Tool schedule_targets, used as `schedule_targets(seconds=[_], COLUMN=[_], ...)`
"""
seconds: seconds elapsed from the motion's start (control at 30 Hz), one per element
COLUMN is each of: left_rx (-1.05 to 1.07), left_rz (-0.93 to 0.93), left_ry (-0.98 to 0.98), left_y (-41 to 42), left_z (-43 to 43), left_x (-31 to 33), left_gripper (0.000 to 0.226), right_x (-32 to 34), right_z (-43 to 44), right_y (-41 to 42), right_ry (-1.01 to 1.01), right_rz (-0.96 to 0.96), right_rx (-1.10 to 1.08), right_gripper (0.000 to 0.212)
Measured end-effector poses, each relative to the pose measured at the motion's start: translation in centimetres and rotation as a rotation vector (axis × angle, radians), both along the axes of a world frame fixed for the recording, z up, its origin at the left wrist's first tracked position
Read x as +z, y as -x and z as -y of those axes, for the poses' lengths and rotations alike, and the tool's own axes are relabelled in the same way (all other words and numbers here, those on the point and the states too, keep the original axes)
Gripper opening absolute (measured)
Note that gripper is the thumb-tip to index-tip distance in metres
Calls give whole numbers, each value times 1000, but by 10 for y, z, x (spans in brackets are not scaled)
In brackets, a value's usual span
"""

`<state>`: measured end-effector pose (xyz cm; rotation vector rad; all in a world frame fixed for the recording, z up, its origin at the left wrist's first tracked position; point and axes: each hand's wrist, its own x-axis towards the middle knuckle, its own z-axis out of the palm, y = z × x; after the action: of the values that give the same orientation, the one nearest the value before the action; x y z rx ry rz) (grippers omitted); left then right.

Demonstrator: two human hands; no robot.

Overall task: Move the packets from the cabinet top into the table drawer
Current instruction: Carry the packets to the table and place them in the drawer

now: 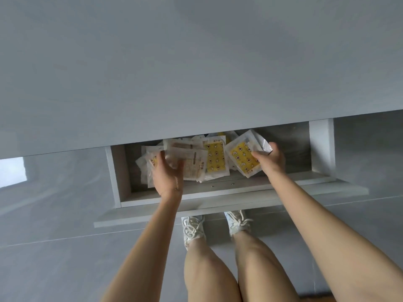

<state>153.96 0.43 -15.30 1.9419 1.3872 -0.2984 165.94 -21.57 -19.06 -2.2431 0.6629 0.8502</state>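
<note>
The grey table drawer stands pulled open below the table's edge. Inside it lies a heap of several clear plastic packets, some showing yellow printed cards. My left hand reaches into the drawer's left part, fingers spread over the white packets there. My right hand is at the drawer's right part, fingers closed on the edge of a yellow-card packet and on a small silvery packet above it. The cabinet top is outside this view.
The wide grey tabletop fills the upper half of the view and hides the back of the drawer. Beneath the drawer front are my legs and white shoes on a grey tiled floor.
</note>
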Motion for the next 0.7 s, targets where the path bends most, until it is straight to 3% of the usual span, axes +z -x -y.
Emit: schedule_targets(seconds=[0.17,0.3,0.4,0.53,0.7], left_rx=[-177,-352,-503,-654,-679], left_rz=[-137,-146,-178,-265,-237], left_ry=[-128,-157,-191,-217,-312], left_y=[13,33,56,73,102], left_z=[-6,-5,-4,1,12], left_x=[33,102,188,246,322], left_gripper=[64,61,64,74,82], right_x=[45,129,219,286,376], right_z=[-3,-7,-19,-30,-48], right_y=[6,18,33,45,66], right_ry=[74,211,304,361,356], right_rz=[69,213,187,110,214], right_rx=[221,696,990,1147,1295], right_gripper=[64,67,74,80,83])
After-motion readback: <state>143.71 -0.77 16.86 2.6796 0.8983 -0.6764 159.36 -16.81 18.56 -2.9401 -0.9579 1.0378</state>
